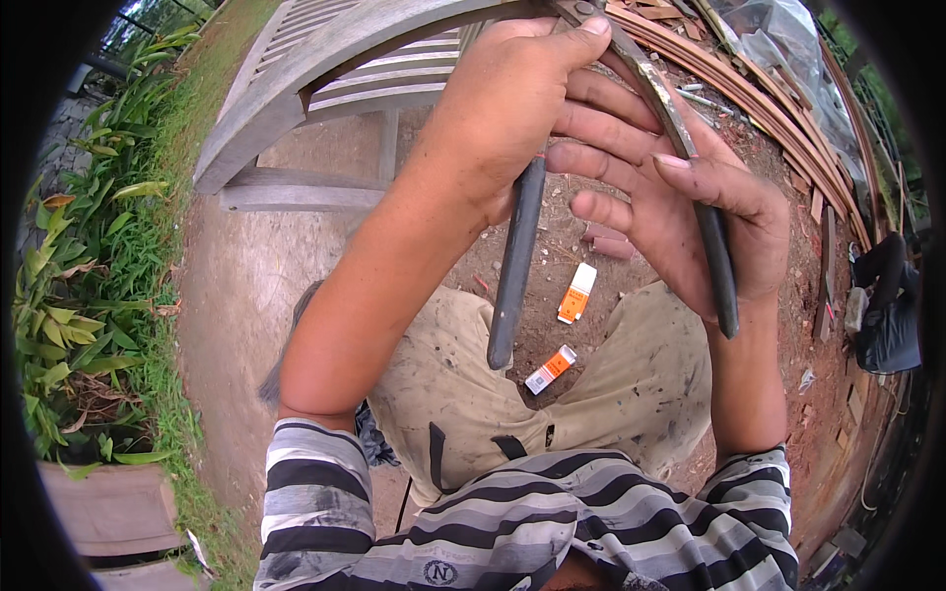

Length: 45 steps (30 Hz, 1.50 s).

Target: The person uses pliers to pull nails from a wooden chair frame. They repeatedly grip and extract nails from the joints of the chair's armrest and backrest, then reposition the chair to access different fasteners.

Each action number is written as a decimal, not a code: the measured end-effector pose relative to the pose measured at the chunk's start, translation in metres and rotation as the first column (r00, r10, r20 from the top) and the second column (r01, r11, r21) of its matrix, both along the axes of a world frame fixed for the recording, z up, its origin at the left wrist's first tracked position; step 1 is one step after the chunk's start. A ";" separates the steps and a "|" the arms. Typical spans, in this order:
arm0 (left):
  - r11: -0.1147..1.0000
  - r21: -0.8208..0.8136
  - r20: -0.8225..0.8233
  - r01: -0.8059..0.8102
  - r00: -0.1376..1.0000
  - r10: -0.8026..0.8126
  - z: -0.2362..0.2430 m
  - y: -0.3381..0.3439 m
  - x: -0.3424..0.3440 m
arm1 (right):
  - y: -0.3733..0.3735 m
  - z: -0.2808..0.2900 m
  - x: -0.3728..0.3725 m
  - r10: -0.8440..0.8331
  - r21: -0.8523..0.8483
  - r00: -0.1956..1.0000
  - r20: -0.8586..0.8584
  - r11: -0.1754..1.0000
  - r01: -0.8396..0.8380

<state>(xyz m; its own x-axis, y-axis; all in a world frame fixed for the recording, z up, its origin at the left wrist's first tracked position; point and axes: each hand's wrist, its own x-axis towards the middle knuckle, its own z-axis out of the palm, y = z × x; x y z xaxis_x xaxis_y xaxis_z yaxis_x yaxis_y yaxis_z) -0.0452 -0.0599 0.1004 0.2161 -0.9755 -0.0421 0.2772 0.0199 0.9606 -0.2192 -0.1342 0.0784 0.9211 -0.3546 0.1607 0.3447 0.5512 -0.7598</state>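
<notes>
A pair of worn metal pincers [650, 84] with black handle grips [519, 266] spans both my hands. My left hand [517, 84] is closed at the pivot, its thumb pressed on the metal. One handle comes out below my left wrist. My right hand [680, 217] lies palm up, thumb hooked over the other handle, its fingers stretched out toward my left wrist. The handles stand wide apart. At the top edge the jaws are mostly hidden, close to the curved armrest of a grey wooden bench [286, 98].
Two small orange and white cartons [576, 293] lie on the soil between my knees, near reddish brick pieces [611, 241]. Long wooden strips [778, 108] and clear plastic sheeting [783, 49] are piled at the far right. A black bag [887, 330] sits at right; leafy plants [74, 325] grow at left.
</notes>
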 end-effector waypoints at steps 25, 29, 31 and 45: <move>0.990 0.052 0.179 -0.130 0.977 0.119 0.012 0.003 -0.006 | 0.016 -0.013 0.014 0.049 0.271 0.978 0.202 0.957 -0.104; 0.998 -0.006 0.163 -0.066 0.984 0.066 0.006 -0.004 0.000 | 0.025 -0.021 0.020 0.005 0.329 0.969 0.249 0.940 -0.089; 0.995 -0.088 0.024 -0.050 0.998 0.053 -0.005 -0.007 0.001 | 0.022 -0.006 0.014 -0.032 0.256 0.983 0.179 0.967 -0.015; 0.994 0.045 0.202 -0.104 0.975 0.092 0.011 -0.001 0.000 | 0.014 -0.023 0.020 0.078 0.328 0.948 0.307 0.927 -0.183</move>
